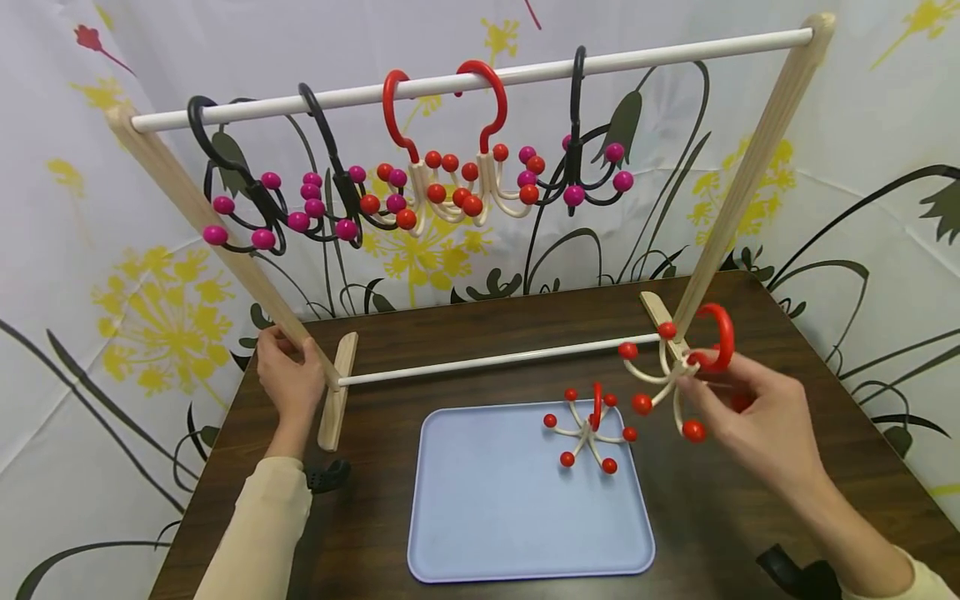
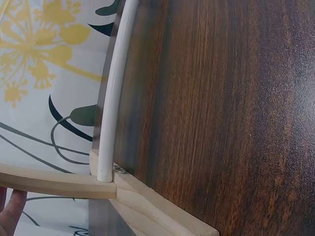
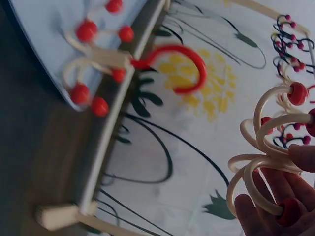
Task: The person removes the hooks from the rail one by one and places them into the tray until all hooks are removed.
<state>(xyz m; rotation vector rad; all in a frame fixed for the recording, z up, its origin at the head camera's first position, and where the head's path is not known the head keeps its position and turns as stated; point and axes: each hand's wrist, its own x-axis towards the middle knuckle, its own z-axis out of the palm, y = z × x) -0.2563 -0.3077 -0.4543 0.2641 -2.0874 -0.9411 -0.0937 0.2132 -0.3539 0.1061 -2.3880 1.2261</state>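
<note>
My right hand (image 1: 768, 417) holds a cream multi-arm hook hanger (image 1: 677, 370) with red ball tips and a red hook, raised off the table near the rack's right foot. In the right wrist view, fingers and thumb close round the stem of this hanger (image 3: 275, 160). At the left, my left hand (image 1: 291, 375) grips the lower part of the rack's wooden upright (image 1: 251, 271); only fingertips (image 2: 12, 211) show in the left wrist view. A matching cream-and-red hanger (image 1: 587, 430) rests on the light blue tray (image 1: 495, 508).
From the rack's white top rod (image 1: 540, 73) hang three black hangers with magenta balls, one of them at the right (image 1: 574, 167), and two cream ones with red hooks (image 1: 491, 92). A white lower rod (image 1: 495, 361) joins the wooden feet (image 1: 339, 400). Behind stands a floral curtain.
</note>
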